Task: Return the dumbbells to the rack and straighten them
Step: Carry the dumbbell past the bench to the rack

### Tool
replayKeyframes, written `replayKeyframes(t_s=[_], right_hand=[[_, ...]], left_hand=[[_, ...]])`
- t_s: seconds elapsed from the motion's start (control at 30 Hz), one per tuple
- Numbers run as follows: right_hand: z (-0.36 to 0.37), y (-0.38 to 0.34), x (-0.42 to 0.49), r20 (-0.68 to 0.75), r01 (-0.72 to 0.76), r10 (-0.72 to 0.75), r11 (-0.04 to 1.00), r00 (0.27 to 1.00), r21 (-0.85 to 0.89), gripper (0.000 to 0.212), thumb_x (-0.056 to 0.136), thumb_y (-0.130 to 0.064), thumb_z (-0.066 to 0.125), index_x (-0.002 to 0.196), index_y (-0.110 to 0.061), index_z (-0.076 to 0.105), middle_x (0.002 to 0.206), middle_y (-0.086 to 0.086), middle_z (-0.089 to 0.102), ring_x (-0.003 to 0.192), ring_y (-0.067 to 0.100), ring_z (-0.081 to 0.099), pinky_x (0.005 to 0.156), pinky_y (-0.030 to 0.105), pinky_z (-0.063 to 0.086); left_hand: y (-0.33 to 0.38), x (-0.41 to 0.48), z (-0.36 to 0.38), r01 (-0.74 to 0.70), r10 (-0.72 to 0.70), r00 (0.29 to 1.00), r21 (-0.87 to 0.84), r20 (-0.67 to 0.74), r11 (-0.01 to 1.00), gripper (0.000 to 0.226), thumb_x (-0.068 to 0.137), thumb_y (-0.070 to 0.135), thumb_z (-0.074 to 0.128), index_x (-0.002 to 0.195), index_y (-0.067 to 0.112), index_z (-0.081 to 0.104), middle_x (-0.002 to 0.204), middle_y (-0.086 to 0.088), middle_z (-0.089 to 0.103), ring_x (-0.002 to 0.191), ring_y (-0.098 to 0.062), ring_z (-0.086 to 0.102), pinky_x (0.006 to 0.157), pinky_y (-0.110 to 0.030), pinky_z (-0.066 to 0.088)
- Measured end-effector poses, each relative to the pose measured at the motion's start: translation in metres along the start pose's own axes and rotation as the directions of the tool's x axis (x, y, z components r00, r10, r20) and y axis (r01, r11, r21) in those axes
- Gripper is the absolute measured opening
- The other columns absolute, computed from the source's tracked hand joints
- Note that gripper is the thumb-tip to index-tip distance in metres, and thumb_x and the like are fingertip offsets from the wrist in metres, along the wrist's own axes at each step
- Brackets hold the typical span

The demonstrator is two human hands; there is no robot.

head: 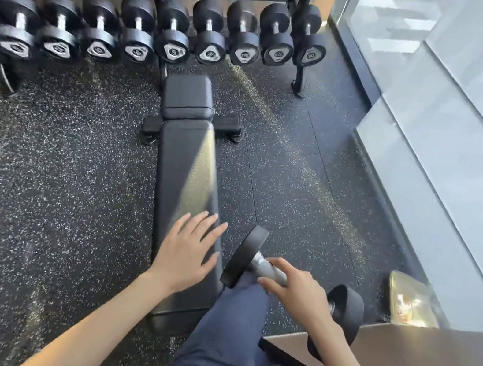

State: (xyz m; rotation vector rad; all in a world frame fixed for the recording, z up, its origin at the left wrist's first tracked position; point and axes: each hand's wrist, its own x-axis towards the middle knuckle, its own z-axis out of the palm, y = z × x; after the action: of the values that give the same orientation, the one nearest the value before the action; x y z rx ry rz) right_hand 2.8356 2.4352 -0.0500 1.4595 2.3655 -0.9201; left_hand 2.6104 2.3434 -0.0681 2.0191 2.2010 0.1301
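Observation:
A black dumbbell (245,256) with a metal handle lies across my right knee, low in the view. My right hand (295,292) is wrapped around its handle. My left hand (186,250) rests flat with fingers spread on the near end of a black bench (186,170). The dumbbell rack (299,73) stands at the top of the view, with several black dumbbells in two tiers, their silver end plates facing me.
The bench runs from my knee toward the rack over speckled black rubber floor (40,179). A glass wall (454,123) runs along the right side. A yellowish packet (410,299) lies at its foot. A brown box edge (397,355) sits beside my right arm.

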Motion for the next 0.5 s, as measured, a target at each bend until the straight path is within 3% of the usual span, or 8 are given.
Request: replayKeyframes(t_s=[0.33, 0.5], right_hand=[[-0.060, 0.018, 0.105, -0.026, -0.132, 0.140, 0.972, 0.990, 0.195, 0.044, 0.081, -0.066, 0.051, 0.122, -0.049, 0.046, 0.113, -0.001, 0.065, 0.109, 0.023, 0.056, 0.075, 0.033, 0.041], [-0.122, 0.022, 0.164, -0.081, -0.174, 0.193, 0.965, 0.978, 0.197, 0.046, 0.084, -0.065, 0.048, 0.126, -0.048, 0.043, 0.115, 0.001, 0.064, 0.111, 0.024, 0.055, 0.080, 0.035, 0.044]], left_hand=[[-0.031, 0.157, -0.013, -0.108, 0.108, 0.992, 0.008, 0.059, 0.994, 0.053, 0.087, 0.040, 0.040, 0.133, 0.017, 0.054, 0.133, -0.007, 0.056, 0.125, -0.027, 0.049, 0.104, -0.044, 0.029], [-0.042, 0.257, -0.035, -0.171, 0.170, 0.985, 0.017, 0.037, 0.985, 0.055, 0.087, 0.041, 0.037, 0.133, 0.016, 0.054, 0.132, -0.008, 0.056, 0.124, -0.027, 0.048, 0.105, -0.042, 0.026]])
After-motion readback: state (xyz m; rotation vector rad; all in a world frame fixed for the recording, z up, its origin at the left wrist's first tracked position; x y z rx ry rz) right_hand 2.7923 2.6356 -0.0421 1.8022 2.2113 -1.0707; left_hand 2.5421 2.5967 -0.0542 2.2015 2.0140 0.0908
